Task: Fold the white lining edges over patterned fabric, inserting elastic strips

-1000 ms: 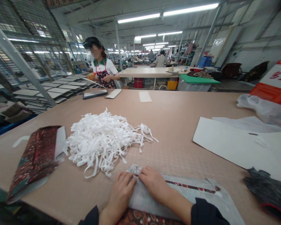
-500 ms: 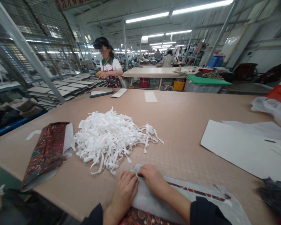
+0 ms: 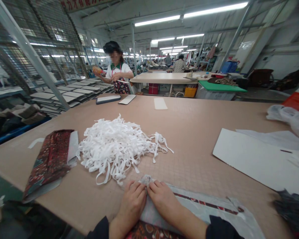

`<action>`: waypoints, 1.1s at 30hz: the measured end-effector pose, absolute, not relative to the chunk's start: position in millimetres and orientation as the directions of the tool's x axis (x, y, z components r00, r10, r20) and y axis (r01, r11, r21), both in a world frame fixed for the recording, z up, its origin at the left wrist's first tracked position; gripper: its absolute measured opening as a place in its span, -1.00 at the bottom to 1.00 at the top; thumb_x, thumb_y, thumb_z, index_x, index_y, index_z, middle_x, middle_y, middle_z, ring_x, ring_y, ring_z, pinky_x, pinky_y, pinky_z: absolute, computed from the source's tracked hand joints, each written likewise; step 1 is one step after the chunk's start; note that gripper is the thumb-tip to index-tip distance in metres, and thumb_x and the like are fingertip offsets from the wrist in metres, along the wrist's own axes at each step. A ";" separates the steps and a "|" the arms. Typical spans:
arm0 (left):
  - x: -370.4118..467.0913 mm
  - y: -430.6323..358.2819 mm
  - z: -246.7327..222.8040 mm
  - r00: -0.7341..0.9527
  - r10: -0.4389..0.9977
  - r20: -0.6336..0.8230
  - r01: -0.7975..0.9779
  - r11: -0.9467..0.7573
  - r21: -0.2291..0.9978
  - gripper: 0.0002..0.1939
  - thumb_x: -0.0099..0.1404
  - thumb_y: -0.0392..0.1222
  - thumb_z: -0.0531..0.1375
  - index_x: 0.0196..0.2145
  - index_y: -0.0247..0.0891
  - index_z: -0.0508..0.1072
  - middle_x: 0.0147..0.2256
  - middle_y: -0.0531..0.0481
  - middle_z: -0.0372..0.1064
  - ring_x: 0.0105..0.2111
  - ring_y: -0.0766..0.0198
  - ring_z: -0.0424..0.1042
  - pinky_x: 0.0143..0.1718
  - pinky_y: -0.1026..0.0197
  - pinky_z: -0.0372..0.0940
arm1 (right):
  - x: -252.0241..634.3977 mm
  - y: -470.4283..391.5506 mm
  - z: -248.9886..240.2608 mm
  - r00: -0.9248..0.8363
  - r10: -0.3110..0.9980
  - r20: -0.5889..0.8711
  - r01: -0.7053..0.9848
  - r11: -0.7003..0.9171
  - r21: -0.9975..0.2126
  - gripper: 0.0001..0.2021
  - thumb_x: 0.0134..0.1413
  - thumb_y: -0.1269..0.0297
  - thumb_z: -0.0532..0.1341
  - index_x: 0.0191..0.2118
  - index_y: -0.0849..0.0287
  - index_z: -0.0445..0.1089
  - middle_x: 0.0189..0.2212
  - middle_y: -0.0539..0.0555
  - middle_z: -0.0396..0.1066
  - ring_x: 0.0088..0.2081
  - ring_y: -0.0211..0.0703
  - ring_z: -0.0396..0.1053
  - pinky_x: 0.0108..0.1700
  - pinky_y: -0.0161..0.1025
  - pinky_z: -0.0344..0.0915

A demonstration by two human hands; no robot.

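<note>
Near the table's front edge, my left hand (image 3: 132, 202) and my right hand (image 3: 161, 199) meet with fingers curled on the corner of a grey fabric piece (image 3: 201, 210). A dark red patterned strip (image 3: 206, 203) runs along that piece, and patterned red-brown fabric (image 3: 151, 231) shows beneath my wrists. Both thumbs are largely hidden. Just beyond my hands lies a heap of white tape strips (image 3: 117, 146). Left of the heap is a folded dark red patterned piece (image 3: 48, 159) with a pale lining.
A large white board (image 3: 259, 159) and a black plastic bag (image 3: 292, 209) lie at the right. Small pale panels (image 3: 160, 103) sit at the table's far edge. A person (image 3: 117, 69) stands beyond, beside racks of panels (image 3: 77, 90).
My right hand has shifted slightly down, its fingers now close beside those of my left hand. The person across the table has raised one hand and moved slightly right.
</note>
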State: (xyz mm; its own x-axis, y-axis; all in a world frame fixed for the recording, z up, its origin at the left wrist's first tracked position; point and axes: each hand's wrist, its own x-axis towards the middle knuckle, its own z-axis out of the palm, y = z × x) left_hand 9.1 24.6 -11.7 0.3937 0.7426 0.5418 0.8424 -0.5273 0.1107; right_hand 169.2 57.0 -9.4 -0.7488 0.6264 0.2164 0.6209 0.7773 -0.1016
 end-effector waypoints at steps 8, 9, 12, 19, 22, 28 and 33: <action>8.1 24.7 -10.8 0.364 0.794 0.487 0.836 -0.509 0.204 -0.83 0.23 -0.38 0.03 -0.37 -0.20 0.38 -0.26 0.04 0.44 -0.21 0.22 0.35 -0.01 -0.04 0.07 | 204.9 40.9 -9.6 -0.604 0.794 0.067 0.790 0.608 -0.077 -0.86 -0.05 0.57 0.16 -0.37 0.24 0.41 -0.37 0.16 0.38 -0.31 -0.03 0.29 -0.36 -0.18 0.16; 7.4 24.9 -9.6 0.363 0.800 0.478 0.833 -0.508 0.219 -0.82 0.23 -0.38 0.02 -0.36 -0.19 0.39 -0.26 0.04 0.44 -0.22 0.23 0.35 0.00 -0.04 0.08 | 204.7 44.7 -6.9 -0.580 0.814 0.041 0.807 0.581 -0.107 -0.85 -0.03 0.58 0.13 -0.39 0.24 0.41 -0.38 0.16 0.38 -0.31 -0.04 0.30 -0.36 -0.19 0.16; 3.9 26.1 -7.6 0.347 0.804 0.482 0.834 -0.500 0.235 -0.78 0.23 -0.38 -0.01 -0.30 -0.19 0.39 -0.26 0.00 0.43 -0.22 0.23 0.37 -0.03 -0.03 0.15 | 196.2 60.5 1.8 -0.495 0.868 -0.036 0.844 0.471 -0.255 -0.82 0.01 0.55 0.08 -0.37 0.22 0.40 -0.37 0.14 0.39 -0.29 -0.07 0.32 -0.32 -0.23 0.16; -4.9 26.3 -16.0 0.224 0.822 0.524 0.868 -0.413 0.275 -0.80 0.25 -0.24 0.04 -0.19 -0.22 0.38 -0.23 -0.10 0.40 -0.23 0.16 0.39 -0.20 0.08 0.32 | 189.4 74.4 15.8 -0.494 0.860 -0.128 0.797 0.389 -0.462 -0.85 -0.11 0.50 0.06 -0.43 0.21 0.34 -0.37 0.13 0.39 -0.25 -0.09 0.30 -0.25 -0.26 0.14; -4.7 27.1 -20.6 0.146 0.853 0.501 0.867 -0.354 0.350 -0.80 0.23 -0.18 0.08 -0.20 -0.23 0.38 -0.25 -0.10 0.42 -0.24 0.14 0.40 -0.22 0.05 0.33 | 191.3 74.2 17.6 -0.549 0.829 -0.107 0.698 0.384 -0.604 -0.87 -0.14 0.50 0.06 -0.44 0.18 0.29 -0.42 0.06 0.38 -0.33 -0.16 0.30 -0.31 -0.31 0.14; -0.2 36.0 -25.2 -0.050 0.934 0.353 0.792 -0.178 0.584 -0.82 0.16 -0.17 0.13 -0.26 -0.23 0.39 -0.33 -0.06 0.44 -0.31 0.14 0.42 -0.28 0.04 0.32 | 169.1 90.1 1.1 -0.531 0.846 -0.035 0.392 0.209 -0.896 -0.77 -0.02 0.54 -0.03 -0.24 0.15 0.20 -0.40 -0.02 0.39 -0.35 -0.27 0.33 -0.28 -0.35 0.19; 0.0 42.6 -27.0 -0.089 0.958 0.274 0.752 -0.116 0.649 -0.79 0.13 -0.20 0.13 -0.23 -0.24 0.35 -0.39 -0.01 0.42 -0.36 0.16 0.42 -0.30 0.07 0.32 | 155.1 98.4 -8.6 -0.558 0.825 0.092 0.438 0.387 -0.811 -0.76 -0.08 0.60 0.00 -0.34 0.17 0.28 -0.38 -0.01 0.35 -0.32 -0.25 0.27 -0.24 -0.34 0.18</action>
State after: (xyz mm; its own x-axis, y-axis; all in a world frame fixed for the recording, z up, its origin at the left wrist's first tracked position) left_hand 0.0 42.6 -27.0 -0.0892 0.9577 0.2738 0.7516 -0.1156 0.6494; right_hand 155.1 98.4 -8.6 -0.5583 0.8246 0.0915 0.4381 0.3867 -0.8115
